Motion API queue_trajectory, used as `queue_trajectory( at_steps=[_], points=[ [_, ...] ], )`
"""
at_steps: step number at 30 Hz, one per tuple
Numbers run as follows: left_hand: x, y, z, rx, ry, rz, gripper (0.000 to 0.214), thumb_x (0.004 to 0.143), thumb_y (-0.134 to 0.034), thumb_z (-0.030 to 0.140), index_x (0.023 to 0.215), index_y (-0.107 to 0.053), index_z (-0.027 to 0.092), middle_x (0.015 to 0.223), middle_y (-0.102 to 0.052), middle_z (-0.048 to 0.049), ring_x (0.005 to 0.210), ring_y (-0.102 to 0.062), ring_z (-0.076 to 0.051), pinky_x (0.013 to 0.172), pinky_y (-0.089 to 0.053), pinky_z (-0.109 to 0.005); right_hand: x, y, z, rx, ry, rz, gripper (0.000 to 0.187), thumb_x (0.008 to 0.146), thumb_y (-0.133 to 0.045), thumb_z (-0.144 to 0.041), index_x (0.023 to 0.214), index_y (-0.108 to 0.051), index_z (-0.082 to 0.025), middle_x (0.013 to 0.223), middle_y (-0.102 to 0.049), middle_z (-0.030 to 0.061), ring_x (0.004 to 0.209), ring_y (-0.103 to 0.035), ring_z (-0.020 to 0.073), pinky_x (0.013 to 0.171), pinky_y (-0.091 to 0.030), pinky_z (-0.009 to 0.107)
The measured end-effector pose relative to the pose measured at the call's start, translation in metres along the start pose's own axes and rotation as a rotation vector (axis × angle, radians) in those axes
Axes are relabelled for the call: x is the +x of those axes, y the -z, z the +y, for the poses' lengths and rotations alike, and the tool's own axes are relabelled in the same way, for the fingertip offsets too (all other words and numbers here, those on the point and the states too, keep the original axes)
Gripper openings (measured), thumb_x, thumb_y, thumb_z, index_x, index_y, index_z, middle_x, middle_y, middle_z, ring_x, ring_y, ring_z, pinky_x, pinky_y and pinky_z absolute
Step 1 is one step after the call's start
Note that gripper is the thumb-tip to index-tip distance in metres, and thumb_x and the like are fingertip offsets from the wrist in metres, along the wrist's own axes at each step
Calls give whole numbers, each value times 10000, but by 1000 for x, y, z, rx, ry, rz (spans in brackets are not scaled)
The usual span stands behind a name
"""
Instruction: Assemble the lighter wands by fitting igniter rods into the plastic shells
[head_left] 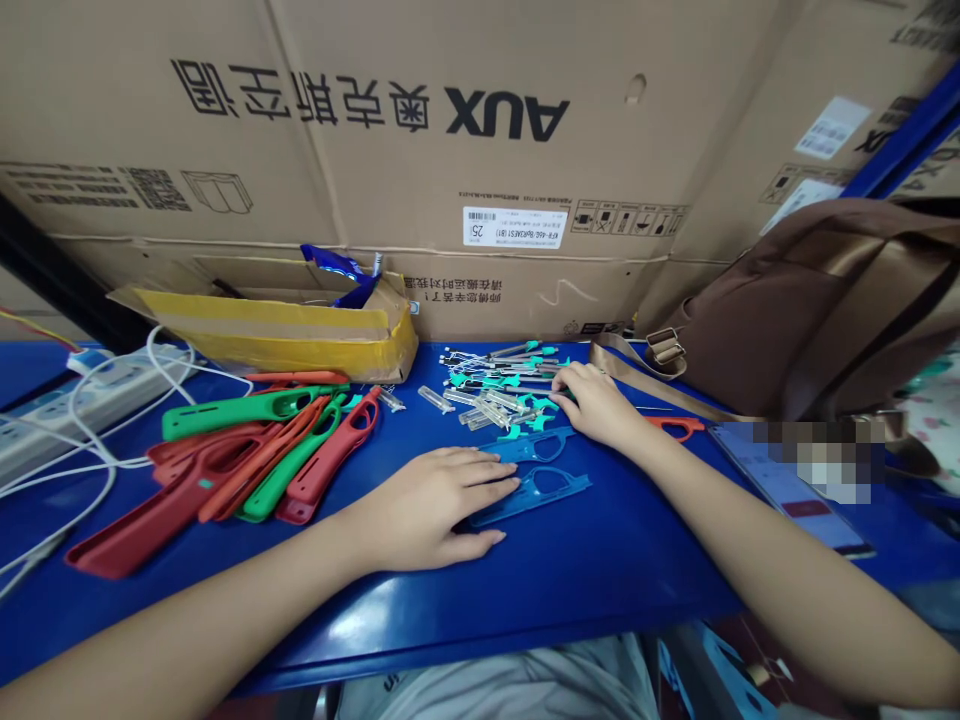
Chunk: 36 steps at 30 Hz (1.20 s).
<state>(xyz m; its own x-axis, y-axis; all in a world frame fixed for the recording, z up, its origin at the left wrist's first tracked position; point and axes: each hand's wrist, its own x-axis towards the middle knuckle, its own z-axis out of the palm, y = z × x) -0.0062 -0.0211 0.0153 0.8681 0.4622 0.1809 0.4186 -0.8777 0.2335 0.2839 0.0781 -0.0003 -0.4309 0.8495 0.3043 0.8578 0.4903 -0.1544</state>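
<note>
Currently resting left hand (431, 505), unclenched, on translucent blue plastic shells (541, 502), with room before near edge of glossy blue table (585, 580); holding curled right hand (600, 400) at teal-and-clear plastic parts (499, 405), cannot tell whether grasping.

Blue shells (529, 503) partly covered, bag (780, 300) cut off, phone (776, 492) part-pixelated
</note>
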Motion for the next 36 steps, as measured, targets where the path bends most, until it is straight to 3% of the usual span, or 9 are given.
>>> queue_trajectory(
  at_steps=[5, 11, 16, 22, 29, 36],
  points=[
    [1, -1, 0, 18, 20, 25, 454, 1010, -518, 351, 1432, -582, 195, 1475, -598, -64, 1329, -596, -271, 1146, -468, -463, 4, 5, -4, 72, -23, 103, 59, 961, -474, -246, 935, -516, -213, 969, -671, 120, 942, -595, 305, 887, -440, 456],
    [-1, -1, 1, 38, 78, 17, 452, 1018, -502, 350, 1441, -580, 211, 1458, -614, -62, 1332, -595, -265, 1163, -456, -452, 1, 35, -8, 195, -35, 202, 108, 994, -407, -312, 1023, -459, -220, 1003, -641, 109, 930, -605, 259, 829, -456, 375],
    [0, -1, -3, 58, 156, 51, 429, 1026, -511, 419, 1388, -634, 226, 1411, -653, -52, 1304, -623, -255, 1155, -470, -437, -8, 61, -9, 280, 47, -25, 272, 995, -482, -500, 934, -494, -235, 877, -596, 20, 768, -547, 184, 719, -436, 305],
    [1, -4, -7, 80, 237, 64, 393, 1038, -483, 330, 1386, -635, 227, 1398, -661, -30, 1285, -639, -225, 1132, -496, -405, -14, 80, -16, 326, 70, -281, 387, 989, -459, -603, 901, -490, -227, 797, -521, -13, 697, -468, 156, 664, -378, 286],
    [4, -5, -5, 95, 296, 51, 431, 1032, -480, 332, 1446, -578, 263, 1477, -593, -39, 1351, -584, -250, 1159, -466, -462, -16, 88, -21, 310, 86, -398, 363, 1027, -393, -540, 885, -486, -219, 727, -560, -7, 661, -509, 160, 661, -385, 293],
    [5, -5, -1, 145, 316, 46, 474, 1028, -470, 332, 1486, -534, 230, 1510, -559, -70, 1405, -518, -320, 1165, -447, -518, -18, 89, -23, 474, 102, -357, 315, 1030, -420, -506, 986, -535, -216, 701, -522, -31, 602, -486, 138, 618, -385, 278]
  ],
)
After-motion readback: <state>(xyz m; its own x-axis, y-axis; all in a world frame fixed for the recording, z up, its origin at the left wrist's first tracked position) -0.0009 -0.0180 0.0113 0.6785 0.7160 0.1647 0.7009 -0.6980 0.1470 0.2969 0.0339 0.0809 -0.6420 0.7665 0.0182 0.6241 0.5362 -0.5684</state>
